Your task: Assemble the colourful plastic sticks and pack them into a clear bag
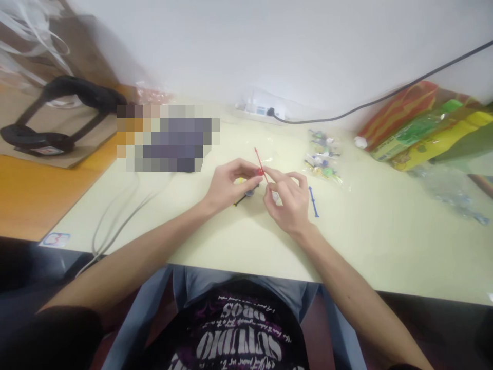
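Near the middle of the table, my left hand pinches a small red plastic part between thumb and fingers. My right hand is closed on a thin red plastic rod, which slants up past the red part and touches or crosses it; I cannot tell whether they are joined. Under my left hand lies a dark thin rod, with small grey and yellow pieces partly hidden. A small white piece shows by my right fingers. A blue plastic rod lies just right of that hand.
Bagged small coloured parts lie at the back right, near a green-capped bottle and a striped bag. A power strip with a black cable stands by the wall. Grey cables and a black strap frame are left.
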`<action>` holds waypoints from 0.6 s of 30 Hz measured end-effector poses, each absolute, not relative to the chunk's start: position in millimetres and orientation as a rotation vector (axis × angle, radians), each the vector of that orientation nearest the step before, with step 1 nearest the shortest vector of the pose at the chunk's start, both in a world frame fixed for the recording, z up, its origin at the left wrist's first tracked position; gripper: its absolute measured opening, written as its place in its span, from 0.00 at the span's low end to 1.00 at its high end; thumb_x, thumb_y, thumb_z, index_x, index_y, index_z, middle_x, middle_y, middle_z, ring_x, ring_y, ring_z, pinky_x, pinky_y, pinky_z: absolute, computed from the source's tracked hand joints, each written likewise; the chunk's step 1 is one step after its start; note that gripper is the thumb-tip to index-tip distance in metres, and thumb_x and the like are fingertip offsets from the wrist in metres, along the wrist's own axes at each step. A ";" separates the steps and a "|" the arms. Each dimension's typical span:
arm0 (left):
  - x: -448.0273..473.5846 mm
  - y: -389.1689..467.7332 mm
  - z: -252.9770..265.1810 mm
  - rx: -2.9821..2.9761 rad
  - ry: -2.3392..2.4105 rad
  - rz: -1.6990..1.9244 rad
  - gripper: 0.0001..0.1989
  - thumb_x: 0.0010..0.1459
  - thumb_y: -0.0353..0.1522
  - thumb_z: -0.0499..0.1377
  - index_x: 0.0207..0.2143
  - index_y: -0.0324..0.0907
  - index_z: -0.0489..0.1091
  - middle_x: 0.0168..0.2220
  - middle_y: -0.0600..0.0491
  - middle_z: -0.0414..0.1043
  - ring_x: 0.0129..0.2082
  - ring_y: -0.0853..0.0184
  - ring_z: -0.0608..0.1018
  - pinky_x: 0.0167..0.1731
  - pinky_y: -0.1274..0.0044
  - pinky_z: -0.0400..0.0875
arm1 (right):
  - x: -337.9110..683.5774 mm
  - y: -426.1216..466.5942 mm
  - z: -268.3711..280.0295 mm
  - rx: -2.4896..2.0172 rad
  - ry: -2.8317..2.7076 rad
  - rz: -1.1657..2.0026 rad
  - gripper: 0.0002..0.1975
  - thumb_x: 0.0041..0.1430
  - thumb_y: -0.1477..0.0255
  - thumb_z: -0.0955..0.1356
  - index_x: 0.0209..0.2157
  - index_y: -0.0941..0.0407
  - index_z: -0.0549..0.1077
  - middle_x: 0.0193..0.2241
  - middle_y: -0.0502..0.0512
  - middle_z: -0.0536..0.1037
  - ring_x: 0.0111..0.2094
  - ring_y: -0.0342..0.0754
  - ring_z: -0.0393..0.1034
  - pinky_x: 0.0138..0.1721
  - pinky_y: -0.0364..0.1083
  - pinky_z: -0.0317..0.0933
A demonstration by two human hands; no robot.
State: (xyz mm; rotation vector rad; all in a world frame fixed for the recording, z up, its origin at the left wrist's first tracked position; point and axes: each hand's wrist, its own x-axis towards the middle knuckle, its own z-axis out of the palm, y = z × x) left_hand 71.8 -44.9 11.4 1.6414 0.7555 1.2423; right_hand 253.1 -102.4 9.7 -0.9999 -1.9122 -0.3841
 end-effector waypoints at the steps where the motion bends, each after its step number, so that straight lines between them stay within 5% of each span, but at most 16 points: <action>1: 71.7 -45.0 11.2 1.644 0.755 1.241 0.16 0.54 0.41 0.73 0.40 0.40 0.79 0.39 0.47 0.83 0.39 0.63 0.84 0.44 0.71 0.81 | 253.2 -102.4 9.6 -1.008 -1.911 -0.381 0.10 0.64 0.83 0.65 0.37 0.52 0.67 0.53 0.58 0.83 0.52 0.50 0.80 0.52 0.54 0.63; 18: 72.5 -44.3 13.3 1.561 0.743 1.217 0.17 0.54 0.40 0.74 0.41 0.40 0.80 0.41 0.46 0.84 0.41 0.60 0.85 0.46 0.68 0.81 | 253.1 -104.6 6.5 -1.103 -1.933 -0.309 0.08 0.65 0.80 0.65 0.38 0.51 0.70 0.52 0.57 0.83 0.45 0.50 0.81 0.54 0.56 0.64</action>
